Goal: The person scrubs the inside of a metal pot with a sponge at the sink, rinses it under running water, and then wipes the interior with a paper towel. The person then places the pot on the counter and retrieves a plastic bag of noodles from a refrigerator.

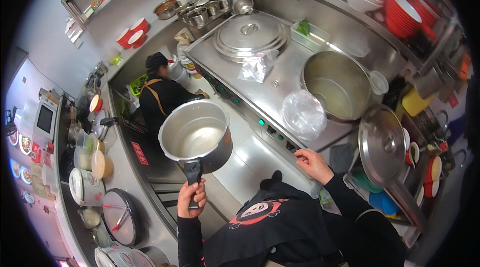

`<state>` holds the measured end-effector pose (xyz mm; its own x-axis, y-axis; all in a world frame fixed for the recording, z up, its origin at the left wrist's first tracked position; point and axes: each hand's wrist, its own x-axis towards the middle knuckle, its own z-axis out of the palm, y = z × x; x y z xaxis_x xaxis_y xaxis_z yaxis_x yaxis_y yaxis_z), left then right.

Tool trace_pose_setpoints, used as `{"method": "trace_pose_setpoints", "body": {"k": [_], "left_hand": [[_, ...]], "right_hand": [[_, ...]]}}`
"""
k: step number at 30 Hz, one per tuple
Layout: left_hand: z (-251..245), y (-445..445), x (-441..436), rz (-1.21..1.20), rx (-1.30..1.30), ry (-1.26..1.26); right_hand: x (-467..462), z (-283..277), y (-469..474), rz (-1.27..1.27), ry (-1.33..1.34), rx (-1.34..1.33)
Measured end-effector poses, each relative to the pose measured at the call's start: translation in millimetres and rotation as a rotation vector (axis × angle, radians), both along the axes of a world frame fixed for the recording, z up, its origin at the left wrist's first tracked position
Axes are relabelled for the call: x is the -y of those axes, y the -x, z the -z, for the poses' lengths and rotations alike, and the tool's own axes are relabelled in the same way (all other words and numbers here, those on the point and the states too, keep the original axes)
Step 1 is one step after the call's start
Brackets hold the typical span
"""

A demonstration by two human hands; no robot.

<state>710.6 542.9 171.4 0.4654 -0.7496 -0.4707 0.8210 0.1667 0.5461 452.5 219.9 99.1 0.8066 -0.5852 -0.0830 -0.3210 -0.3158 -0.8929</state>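
Observation:
My left hand (192,197) is closed around the black handle of a metal pressure-cooker pot (195,132). The pot has no lid on and is tilted towards me, its inside showing pale metal. My right hand (312,164) holds nothing, its fingers partly curled beside the front edge of the steel range (264,115). Beyond that hand, a clear plastic bag (303,114) lies near a large stockpot (336,86) with cloudy liquid inside. A broad round lid (250,34) covers another vessel at the back of the range.
A co-worker (153,94) in a black cap bends down near white buckets (179,74). Rice cookers (86,187) and plastic tubs line the left counter (129,177). To the right, a large steel lid (381,145) stands on edge, near stacked red bowls (433,177).

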Motion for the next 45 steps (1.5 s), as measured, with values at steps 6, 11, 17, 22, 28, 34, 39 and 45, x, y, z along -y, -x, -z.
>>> {"method": "trace_pose_setpoints", "body": {"k": [6, 11, 17, 22, 28, 34, 39, 45], "left_hand": [[-26, -105, 95, 0.009, -0.005, 0.074], [-13, -196, 171, 0.021, -0.034, 0.17], [12, -307, 253, 0.048, -0.085, 0.18], [13, -361, 286, 0.171, 0.054, 0.117], [6, -372, 273, 0.298, 0.122, -0.01], [1, -361, 240, 0.529, 0.046, -0.081], [7, -340, 242, 0.719, 0.108, -0.05], [20, -321, 264, 0.857, 0.245, -0.075]], "right_hand": [[75, -13, -93, -0.057, 0.016, 0.137], [128, -20, -161, -0.073, 0.097, 0.098], [170, -3, -231, -0.017, 0.144, -0.006], [211, 31, -301, 0.099, 0.426, -0.107], [257, 94, -378, 0.331, 0.5, -0.367], [273, 84, -345, 0.386, 0.454, -0.406], [261, 1, -274, 0.66, 0.506, -0.105], [212, -56, -218, 0.896, 0.293, 0.102]]}}
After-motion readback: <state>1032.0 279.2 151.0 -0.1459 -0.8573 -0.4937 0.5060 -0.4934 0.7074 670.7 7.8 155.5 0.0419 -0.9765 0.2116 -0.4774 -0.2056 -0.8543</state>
